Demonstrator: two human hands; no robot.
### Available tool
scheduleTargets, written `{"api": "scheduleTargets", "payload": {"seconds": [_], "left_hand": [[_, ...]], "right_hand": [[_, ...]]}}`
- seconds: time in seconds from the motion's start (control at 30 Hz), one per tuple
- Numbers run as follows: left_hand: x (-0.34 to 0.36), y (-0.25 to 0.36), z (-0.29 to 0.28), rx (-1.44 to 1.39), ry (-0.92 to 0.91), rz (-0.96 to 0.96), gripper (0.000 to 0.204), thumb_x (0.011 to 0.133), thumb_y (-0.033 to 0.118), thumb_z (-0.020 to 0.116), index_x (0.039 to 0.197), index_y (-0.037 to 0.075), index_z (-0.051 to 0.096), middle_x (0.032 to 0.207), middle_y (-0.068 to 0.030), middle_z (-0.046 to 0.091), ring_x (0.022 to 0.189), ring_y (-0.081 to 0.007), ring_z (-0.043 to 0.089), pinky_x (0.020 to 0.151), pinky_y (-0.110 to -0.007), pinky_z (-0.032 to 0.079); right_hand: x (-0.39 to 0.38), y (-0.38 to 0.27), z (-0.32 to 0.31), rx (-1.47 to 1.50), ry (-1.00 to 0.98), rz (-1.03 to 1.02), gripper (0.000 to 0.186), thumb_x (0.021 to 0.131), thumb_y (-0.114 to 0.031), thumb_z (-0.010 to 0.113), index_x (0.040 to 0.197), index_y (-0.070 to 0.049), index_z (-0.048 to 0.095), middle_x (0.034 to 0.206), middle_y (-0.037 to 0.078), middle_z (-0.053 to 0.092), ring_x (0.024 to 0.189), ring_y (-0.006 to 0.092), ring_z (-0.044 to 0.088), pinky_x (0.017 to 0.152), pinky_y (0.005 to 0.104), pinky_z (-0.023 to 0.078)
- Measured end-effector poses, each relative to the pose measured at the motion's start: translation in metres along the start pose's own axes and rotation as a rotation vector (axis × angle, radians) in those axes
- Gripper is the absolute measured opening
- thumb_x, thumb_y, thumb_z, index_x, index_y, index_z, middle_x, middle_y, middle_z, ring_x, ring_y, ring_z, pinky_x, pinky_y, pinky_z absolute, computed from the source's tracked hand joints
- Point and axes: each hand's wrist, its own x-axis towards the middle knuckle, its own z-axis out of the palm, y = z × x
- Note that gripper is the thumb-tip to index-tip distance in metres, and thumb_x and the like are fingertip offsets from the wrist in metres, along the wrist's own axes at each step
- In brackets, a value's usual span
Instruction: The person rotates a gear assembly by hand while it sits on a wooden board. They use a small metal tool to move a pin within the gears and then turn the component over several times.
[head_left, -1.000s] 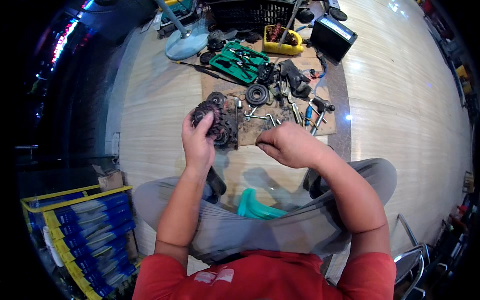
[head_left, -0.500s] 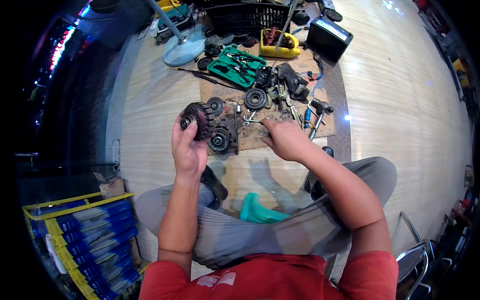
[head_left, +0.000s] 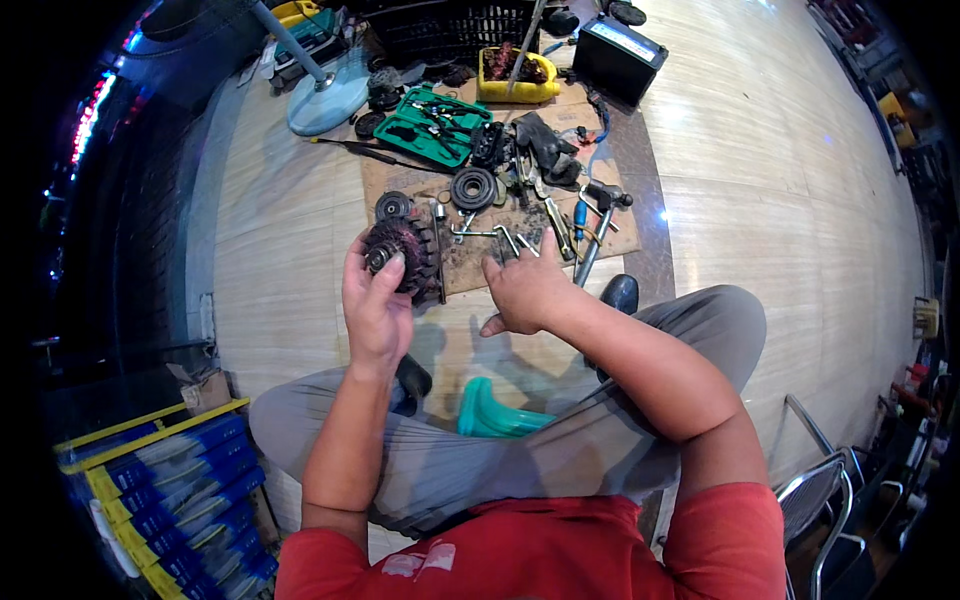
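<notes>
My left hand [head_left: 376,315] is closed around a dark toothed rotor [head_left: 412,248] with reddish windings, the thumb resting near its shaft end. My right hand [head_left: 530,292] hovers with fingers apart and nothing in them, over the near edge of the cardboard [head_left: 462,276]. Just beyond its fingertips lie a metal L-shaped wrench [head_left: 474,233] and other small bent metal tools. A round grooved part like a pulley [head_left: 473,188] sits farther back, and a smaller round metal part [head_left: 393,206] is partly behind the rotor. To the right are a blue-handled screwdriver [head_left: 580,220] and a hammer [head_left: 597,248].
Behind lie an open green tool case [head_left: 432,127], a dark glove [head_left: 545,145], a yellow cut container [head_left: 520,92] and a black battery [head_left: 618,62]. A round pole base [head_left: 330,95] stands at back left. A green plastic stool [head_left: 500,415] is between my legs.
My right hand has let go of the L-shaped wrench, spread its fingers and drawn back toward me. The rotor in my left hand has tilted slightly. The whole view has shifted a little.
</notes>
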Motion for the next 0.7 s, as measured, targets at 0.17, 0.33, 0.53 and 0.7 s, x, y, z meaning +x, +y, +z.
{"api": "scheduleTargets", "payload": {"seconds": [0.17, 0.33, 0.53, 0.7], "left_hand": [[0.0, -0.002, 0.002, -0.014, -0.008, -0.056, 0.049, 0.088, 0.002, 0.06, 0.132, -0.001, 0.039, 0.12, -0.0142, 0.059, 0.107, -0.0218, 0.062, 0.093, -0.037, 0.053], [-0.006, -0.014, 0.004, -0.032, -0.061, -0.166, 0.053, 0.087, 0.002, 0.061, 0.134, -0.001, 0.038, 0.12, -0.0145, 0.059, 0.107, -0.0217, 0.062, 0.093, -0.037, 0.053], [0.006, -0.004, -0.022, -0.193, 0.006, -0.202, 0.035, 0.099, 0.029, 0.047, 0.121, 0.004, 0.058, 0.107, -0.0104, 0.067, 0.095, -0.0238, 0.065, 0.075, -0.036, 0.052], [0.021, 0.016, -0.049, -0.342, 0.066, -0.211, 0.036, 0.098, 0.033, 0.047, 0.117, 0.005, 0.061, 0.102, -0.0139, 0.067, 0.088, -0.0291, 0.063, 0.066, -0.034, 0.048]], "right_hand": [[0.002, -0.006, -0.007, 0.427, 0.034, 0.018, 0.08, 0.083, -0.055, 0.066, 0.13, 0.007, 0.045, 0.109, 0.023, 0.067, 0.108, 0.0401, 0.062, 0.098, 0.0603, 0.039], [0.027, -0.001, 0.011, 0.986, 0.35, -0.147, 0.034, 0.093, -0.029, 0.06, 0.098, 0.004, 0.062, 0.09, 0.027, 0.065, 0.089, 0.0462, 0.062, 0.078, 0.0495, 0.05], [0.015, -0.003, -0.014, 0.93, 0.553, -0.17, 0.025, 0.097, -0.024, 0.052, 0.092, -0.001, 0.059, 0.082, 0.026, 0.062, 0.082, 0.0463, 0.06, 0.071, 0.0513, 0.048], [-0.001, 0.003, -0.023, 0.571, 0.547, -0.239, 0.025, 0.097, -0.03, 0.051, 0.093, -0.006, 0.056, 0.078, 0.022, 0.064, 0.077, 0.0433, 0.063, 0.066, 0.0533, 0.048]]}}
